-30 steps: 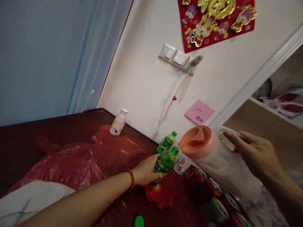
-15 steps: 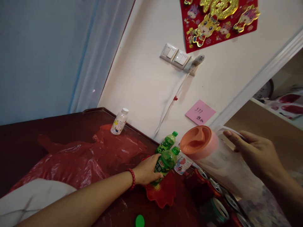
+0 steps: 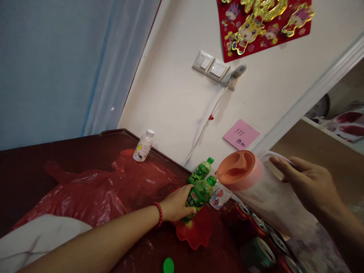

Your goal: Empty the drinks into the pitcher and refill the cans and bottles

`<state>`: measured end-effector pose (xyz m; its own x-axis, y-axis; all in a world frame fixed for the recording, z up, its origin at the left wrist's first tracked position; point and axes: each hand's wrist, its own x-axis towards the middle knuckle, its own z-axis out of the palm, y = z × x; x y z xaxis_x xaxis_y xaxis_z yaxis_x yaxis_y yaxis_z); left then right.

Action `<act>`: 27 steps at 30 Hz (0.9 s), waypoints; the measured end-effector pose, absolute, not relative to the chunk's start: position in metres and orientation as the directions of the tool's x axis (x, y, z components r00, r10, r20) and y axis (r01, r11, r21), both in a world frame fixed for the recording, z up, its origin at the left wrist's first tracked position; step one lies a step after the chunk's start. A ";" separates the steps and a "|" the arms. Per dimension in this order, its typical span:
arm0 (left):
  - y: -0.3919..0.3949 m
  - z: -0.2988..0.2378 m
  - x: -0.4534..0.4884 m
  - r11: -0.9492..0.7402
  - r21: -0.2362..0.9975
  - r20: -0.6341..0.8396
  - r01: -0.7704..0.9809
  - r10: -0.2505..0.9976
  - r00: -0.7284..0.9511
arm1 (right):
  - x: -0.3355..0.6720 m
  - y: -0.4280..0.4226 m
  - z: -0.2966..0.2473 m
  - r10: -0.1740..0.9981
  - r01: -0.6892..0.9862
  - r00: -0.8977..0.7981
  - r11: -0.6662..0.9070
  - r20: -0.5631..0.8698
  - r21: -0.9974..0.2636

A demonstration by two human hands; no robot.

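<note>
My left hand (image 3: 176,206) is wrapped round a green drink bottle (image 3: 200,194) with a green cap, which stands on a red plastic tray (image 3: 196,230) on the dark red table (image 3: 74,151). A bead bracelet sits on that wrist. My right hand (image 3: 305,185) grips the handle of a clear plastic pitcher (image 3: 264,197) with an orange-pink lid (image 3: 238,170); the pitcher is tilted, lid towards the bottle. A second green bottle (image 3: 200,171) stands just behind the held one.
A small white-capped bottle (image 3: 143,145) stands near the wall. Red plastic bags (image 3: 93,193) lie over the table, a white cloth (image 3: 40,235) at front left. A loose green cap (image 3: 168,265) lies near the front. Rolls of tape (image 3: 261,246) sit under the pitcher. Wall switches and a pink note are behind.
</note>
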<state>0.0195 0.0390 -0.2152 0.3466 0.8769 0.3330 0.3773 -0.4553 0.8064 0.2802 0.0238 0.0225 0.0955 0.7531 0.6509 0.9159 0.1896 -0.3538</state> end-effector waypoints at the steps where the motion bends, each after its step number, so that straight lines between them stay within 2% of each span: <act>1: 0.039 -0.215 0.020 -0.454 0.807 0.332 0.377 0.878 0.346 | 0.280 0.023 0.023 0.754 0.915 0.098 0.189 0.650 -0.357; 27: 0.039 -0.215 0.019 -0.471 0.802 0.346 0.367 0.867 0.358 | 0.279 0.024 0.023 0.731 0.908 0.063 0.240 0.680 -0.343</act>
